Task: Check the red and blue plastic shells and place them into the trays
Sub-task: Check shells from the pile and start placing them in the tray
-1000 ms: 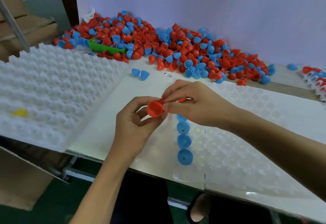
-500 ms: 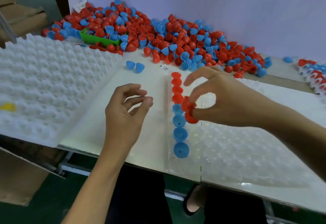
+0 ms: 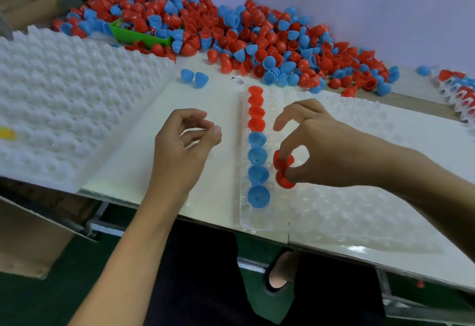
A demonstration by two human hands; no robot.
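My right hand (image 3: pixel 323 146) pinches two red shells (image 3: pixel 282 171) between thumb and fingers, low over the clear dimpled tray (image 3: pixel 347 205), beside its first column. That column holds several red shells (image 3: pixel 256 110) at the far end and several blue shells (image 3: pixel 257 169) nearer me. My left hand (image 3: pixel 183 143) hovers over the bare table left of the tray, fingers loosely curled, holding nothing. A big pile of red and blue shells (image 3: pixel 244 33) lies at the back against the wall.
A stack of white dimpled trays (image 3: pixel 64 99) fills the left side, with a small yellow piece (image 3: pixel 6 134) on it. A green bin (image 3: pixel 138 35) sits in the pile. Two loose blue shells (image 3: pixel 194 78) lie on the table. More filled trays (image 3: pixel 460 89) stand far right.
The red shell passed from between both hands to my right hand, which moved right and down to the tray. My left hand let go and drew back, empty.
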